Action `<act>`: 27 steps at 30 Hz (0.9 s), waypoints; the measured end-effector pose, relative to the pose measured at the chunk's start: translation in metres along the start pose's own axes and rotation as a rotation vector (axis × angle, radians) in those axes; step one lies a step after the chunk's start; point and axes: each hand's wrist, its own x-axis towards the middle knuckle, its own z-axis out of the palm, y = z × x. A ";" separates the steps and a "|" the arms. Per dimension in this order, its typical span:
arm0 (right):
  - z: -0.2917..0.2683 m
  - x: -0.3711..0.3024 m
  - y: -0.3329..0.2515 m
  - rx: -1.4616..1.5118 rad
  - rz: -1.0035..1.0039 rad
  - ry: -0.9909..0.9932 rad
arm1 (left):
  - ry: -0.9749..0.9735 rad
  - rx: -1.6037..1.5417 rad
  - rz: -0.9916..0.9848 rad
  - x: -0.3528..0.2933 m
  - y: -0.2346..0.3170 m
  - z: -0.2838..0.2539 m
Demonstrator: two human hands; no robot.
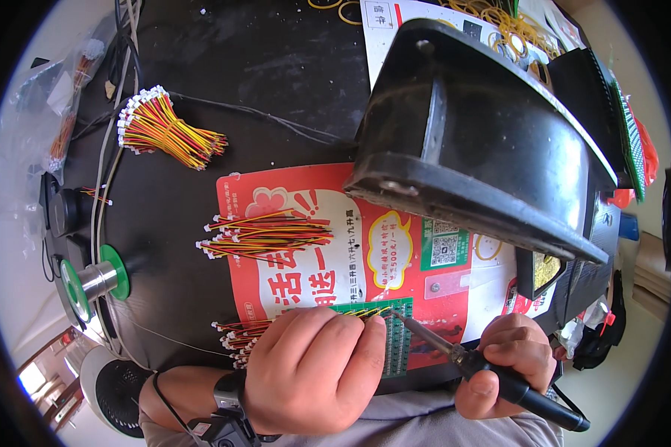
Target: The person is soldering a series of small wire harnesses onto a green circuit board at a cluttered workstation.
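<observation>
My right hand (pixel 511 369) is closed around the black handle of a soldering iron (pixel 425 333). The iron's tip points left and reaches a green circuit board (pixel 399 350) beside my left fingertips. My left hand (pixel 313 372) is closed in a pinch over the board, its thumb and forefinger by the ends of yellow wires. What it pinches is hidden. Red, black and yellow cables with white connectors (pixel 238 335) stick out left of this hand, partly covered by it. A loose pile of similar cables (pixel 268 237) lies farther off on a red printed sheet (pixel 238 197).
A solder spool (pixel 97 281) with green flanges stands at left, a thin strand running from it toward my left hand. Behind it lies a banded cable bundle (pixel 171 134). A large black housing (pixel 484 141) overhangs the right side. Rubber bands (pixel 499 22) lie at the back.
</observation>
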 end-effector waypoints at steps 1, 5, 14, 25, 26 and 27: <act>-0.001 0.000 0.000 -0.005 0.003 -0.012 | 0.000 -0.001 0.001 0.000 0.000 0.000; -0.002 0.000 0.000 -0.024 0.000 -0.030 | 0.008 0.009 -0.001 0.000 0.001 0.001; 0.000 0.000 0.000 -0.014 0.006 -0.015 | 0.015 0.018 -0.001 0.000 0.002 0.001; -0.001 -0.001 -0.003 -0.006 0.049 0.046 | 0.006 0.029 0.009 0.000 0.001 0.002; -0.001 -0.001 -0.003 -0.008 0.044 0.042 | 0.003 0.023 0.007 0.000 0.001 0.002; -0.001 -0.001 -0.002 -0.009 0.037 0.037 | 0.000 0.018 0.005 0.000 0.001 0.002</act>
